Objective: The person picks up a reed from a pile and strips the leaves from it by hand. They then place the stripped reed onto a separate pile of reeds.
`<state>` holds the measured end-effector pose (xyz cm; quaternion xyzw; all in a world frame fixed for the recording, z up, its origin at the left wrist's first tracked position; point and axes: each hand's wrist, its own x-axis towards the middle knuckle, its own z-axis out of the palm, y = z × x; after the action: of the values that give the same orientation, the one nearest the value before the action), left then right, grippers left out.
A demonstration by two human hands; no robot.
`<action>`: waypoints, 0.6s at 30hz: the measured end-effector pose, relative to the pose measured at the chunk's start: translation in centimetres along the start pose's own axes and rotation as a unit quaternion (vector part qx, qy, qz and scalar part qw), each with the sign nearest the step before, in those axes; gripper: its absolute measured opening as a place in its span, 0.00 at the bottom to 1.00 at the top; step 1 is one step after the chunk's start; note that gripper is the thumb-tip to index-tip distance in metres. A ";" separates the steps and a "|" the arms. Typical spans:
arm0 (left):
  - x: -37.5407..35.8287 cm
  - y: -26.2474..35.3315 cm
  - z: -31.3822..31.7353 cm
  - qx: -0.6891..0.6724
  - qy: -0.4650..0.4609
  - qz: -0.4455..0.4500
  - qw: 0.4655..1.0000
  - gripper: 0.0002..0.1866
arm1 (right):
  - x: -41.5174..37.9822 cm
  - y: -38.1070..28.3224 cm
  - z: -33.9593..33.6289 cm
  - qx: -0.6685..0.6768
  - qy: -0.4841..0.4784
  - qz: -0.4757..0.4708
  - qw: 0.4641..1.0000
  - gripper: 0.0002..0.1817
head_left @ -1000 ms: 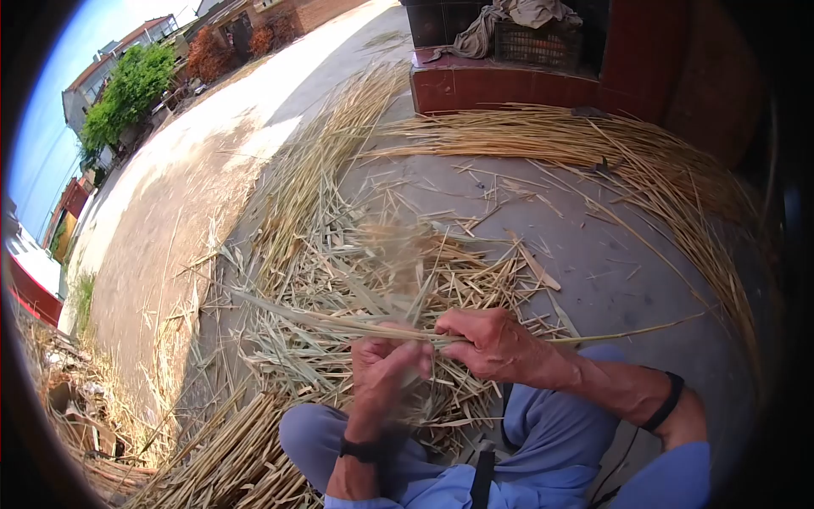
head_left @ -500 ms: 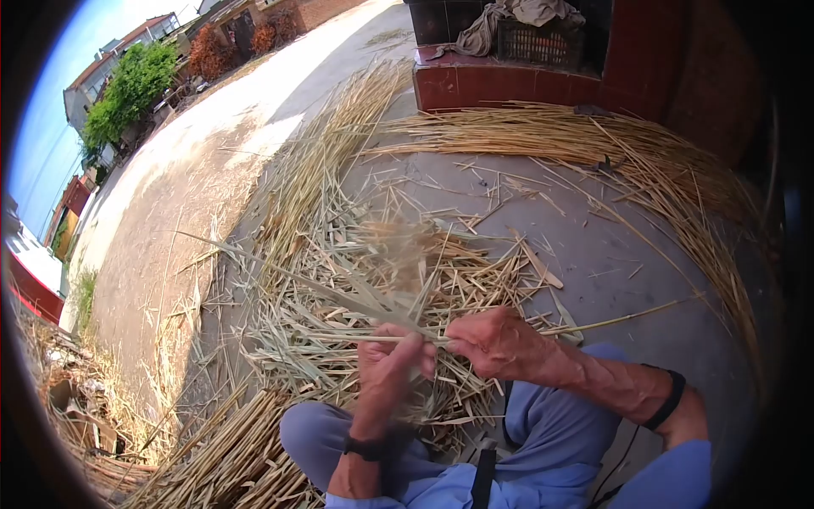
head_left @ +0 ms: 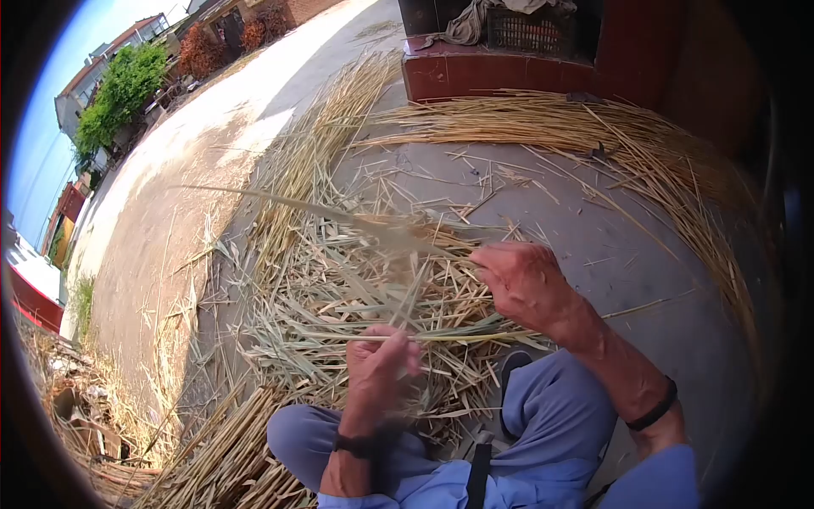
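My left hand (head_left: pixel 376 363) is closed around a thin reed stalk (head_left: pixel 462 338), which runs roughly level across my lap and out to the right. Up and to the right of it, my right hand (head_left: pixel 527 284) pinches the end of a long pale leaf (head_left: pixel 305 206). That leaf stretches to the upper left and is partly smeared by motion. Beneath both hands spreads a loose heap of stripped leaves and straw (head_left: pixel 305 297) on the concrete.
A long bundle of stalks (head_left: pixel 526 119) curves along the far side and right. More stalks (head_left: pixel 229 450) lie by my left knee, and another pile (head_left: pixel 339 119) extends ahead. A black crate (head_left: pixel 530 34) sits on a red tiled ledge (head_left: pixel 492 76).
My right hand has moved up and to the right, away from my left hand, drawing the leaf with it. My left hand keeps hold of the stalk, slightly lower.
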<state>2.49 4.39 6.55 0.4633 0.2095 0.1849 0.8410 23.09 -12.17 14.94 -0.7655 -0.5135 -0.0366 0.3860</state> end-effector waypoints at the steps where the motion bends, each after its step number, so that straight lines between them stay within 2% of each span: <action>1: -0.1 0.3 0.1 -0.008 -0.003 0.007 1.000 0.05 | -0.4 0.3 0.7 -0.081 -0.035 -0.052 0.995 0.04; 2: -0.1 0.5 0.2 -0.004 -0.019 0.013 1.000 0.05 | -0.5 0.3 1.2 -0.031 -0.088 -0.018 0.996 0.05; 5: 0.0 0.7 0.4 0.027 -0.018 -0.005 0.999 0.05 | -0.8 -0.8 2.4 0.122 -0.155 -0.056 0.979 0.09; 10: -0.2 1.2 1.3 0.051 -0.068 -0.018 0.996 0.06 | -1.9 -2.3 3.8 0.147 -0.286 0.000 0.947 0.05; 13: -0.2 1.4 1.0 0.028 -0.031 -0.001 0.999 0.07 | -1.6 -2.0 3.5 0.152 -0.290 0.003 0.945 0.05; 17: 0.1 2.5 -0.9 -0.004 0.136 0.056 0.989 0.08 | -1.5 -1.2 3.1 0.102 -0.327 0.031 0.939 0.07; 18: -0.1 2.9 -1.1 -0.010 0.134 0.076 0.988 0.08 | -1.5 -1.2 3.1 0.099 -0.341 0.042 0.934 0.08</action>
<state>1.53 6.59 8.52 0.4404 0.2825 0.3113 0.7933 20.40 -11.17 12.78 -0.7107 -0.5824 0.2942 0.2630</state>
